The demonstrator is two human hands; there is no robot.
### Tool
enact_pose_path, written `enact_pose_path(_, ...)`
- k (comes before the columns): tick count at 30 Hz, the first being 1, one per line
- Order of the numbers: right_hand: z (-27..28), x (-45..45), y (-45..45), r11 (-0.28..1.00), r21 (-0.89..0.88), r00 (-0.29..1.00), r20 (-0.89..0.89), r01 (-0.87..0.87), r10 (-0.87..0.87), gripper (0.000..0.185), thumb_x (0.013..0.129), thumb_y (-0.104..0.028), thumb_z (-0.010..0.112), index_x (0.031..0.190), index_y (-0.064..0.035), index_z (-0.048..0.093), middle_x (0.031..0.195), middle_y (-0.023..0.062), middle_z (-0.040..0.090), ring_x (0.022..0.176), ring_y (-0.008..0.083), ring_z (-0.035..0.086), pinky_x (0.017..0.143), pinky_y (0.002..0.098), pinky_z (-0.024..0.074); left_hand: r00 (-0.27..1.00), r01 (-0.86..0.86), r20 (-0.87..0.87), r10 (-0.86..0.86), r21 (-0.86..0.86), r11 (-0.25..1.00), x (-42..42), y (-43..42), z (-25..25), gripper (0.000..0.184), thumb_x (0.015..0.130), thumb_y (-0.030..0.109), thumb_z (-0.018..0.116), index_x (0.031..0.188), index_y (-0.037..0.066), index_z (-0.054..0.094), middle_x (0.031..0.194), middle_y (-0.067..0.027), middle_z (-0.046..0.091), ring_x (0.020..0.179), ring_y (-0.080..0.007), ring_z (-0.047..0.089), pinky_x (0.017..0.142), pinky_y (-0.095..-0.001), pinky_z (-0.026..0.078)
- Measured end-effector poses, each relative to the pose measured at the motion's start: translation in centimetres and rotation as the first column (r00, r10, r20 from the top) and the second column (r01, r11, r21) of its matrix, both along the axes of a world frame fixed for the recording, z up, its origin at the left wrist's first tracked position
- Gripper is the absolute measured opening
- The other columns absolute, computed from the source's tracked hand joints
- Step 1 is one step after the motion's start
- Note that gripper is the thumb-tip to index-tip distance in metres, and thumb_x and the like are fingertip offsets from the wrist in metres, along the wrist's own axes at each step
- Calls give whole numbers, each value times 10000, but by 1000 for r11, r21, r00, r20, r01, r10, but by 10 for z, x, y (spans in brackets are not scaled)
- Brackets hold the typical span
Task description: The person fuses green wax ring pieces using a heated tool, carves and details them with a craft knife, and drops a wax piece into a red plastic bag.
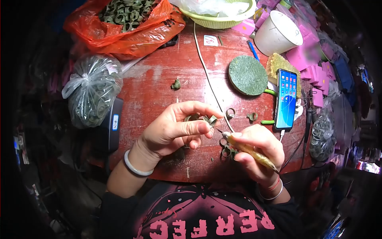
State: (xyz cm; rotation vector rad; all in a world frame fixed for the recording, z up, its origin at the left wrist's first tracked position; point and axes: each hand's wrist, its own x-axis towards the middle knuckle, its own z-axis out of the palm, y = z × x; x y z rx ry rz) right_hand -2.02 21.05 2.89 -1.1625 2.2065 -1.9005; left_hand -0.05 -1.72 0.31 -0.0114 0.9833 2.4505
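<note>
Left hand (175, 129): pinching a green ring (213, 120), centre frame. Right hand (260, 145): closed around a yellow-handled tool (258, 157), tip near the ring. Ring: apparently mid-work. Loose rings (252, 116): right of centre. Further rings (127, 15): red bag (115, 44), upper left. Which are done, which left: not discernible.

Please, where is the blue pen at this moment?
In the head view, the blue pen lies in the upper right part of the red table, between the round green pad and the white container.
</note>
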Motion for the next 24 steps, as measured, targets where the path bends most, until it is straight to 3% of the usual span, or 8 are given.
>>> enact_pose_path(4, 1, -3, 1, 996, 84, 1000, -14, 28, -27, 318, 775, -26, 717, 1082, 13, 647, 905, 112, 667, 750, 182, 601, 701, 283, 473, 998, 41, 36, -44, 72, 997, -1, -2, 1, 326, 880, 86, 649, 1176, -29, 573, 903, -77, 631, 783, -94, 619, 554, -174, 497)
enact_pose_path(6, -1, -2, 4, 998, -10, 966, 250, -65, 66, 296, 794, -19, 692, 1082, 24, 644, 913, 118, 670, 769, 182, 611, 720, 280, 474, 1000, -11, 26, 11, 12, 1000, -1, 1, -1, 333, 870, 84, 662, 1171, -28, 574, 918, -78, 631, 774, -97, 624, 549, -174, 506)
enact_pose_path(8, 0, 3, 5, 992, -112, 928, 374, 51, -6, 241, 832, -26, 651, 1063, 43, 646, 933, 122, 664, 817, 176, 617, 742, 278, 472, 999, -19, 46, 19, -12, 1000, -1, 1, 2, 341, 840, 59, 682, 1147, -39, 571, 943, -98, 608, 722, -88, 598, 526, -164, 492)
enact_pose_path(10, -2, 3, 9, 989, -82, 924, 373, 126, -87, 228, 826, -21, 658, 1045, 44, 652, 959, 130, 657, 827, 172, 610, 750, 278, 468, 997, -28, 65, 30, -35, 999, -1, 2, 8, 352, 810, 34, 702, 1124, -50, 568, 968, -118, 586, 669, -79, 571, 504, -154, 478)
enact_pose_path(12, -5, 4, 10, 990, -79, 927, 368, 113, -77, 229, 823, -18, 662, 1043, 43, 653, 961, 129, 654, 829, 170, 607, 753, 276, 466, 996, -64, -74, 49, -215, 974, -2, 6, 13, 345, 777, -77, 670, 1108, -39, 581, 965, -93, 577, 694, -77, 575, 513, -157, 484)
enact_pose_path(15, -8, 6, 11, 993, -61, 933, 353, 98, -70, 238, 817, -14, 670, 1047, 42, 652, 955, 127, 650, 831, 168, 602, 759, 270, 461, 996, -81, -66, 67, -255, 963, -2, 9, 16, 363, 753, -144, 635, 1095, -31, 591, 968, -73, 570, 705, -75, 577, 521, -161, 491)
enact_pose_path(22, -6, 4, 9, 997, -54, 954, 296, 55, -36, 256, 806, -7, 675, 1056, 39, 650, 949, 130, 649, 827, 170, 603, 756, 271, 461, 996, -69, -64, 55, -238, 969, -1, 8, 11, 339, 771, -103, 640, 1097, -32, 581, 995, -93, 570, 712, -82, 580, 517, -168, 491)
enact_pose_path(24, -5, 4, 10, 996, -56, 953, 300, 68, -48, 257, 805, -6, 676, 1058, 37, 649, 953, 131, 648, 830, 171, 604, 755, 271, 461, 998, -60, 26, 64, -138, 989, -1, 7, 9, 341, 794, -27, 650, 1121, -34, 555, 1012, -116, 574, 679, -92, 577, 511, -169, 482)
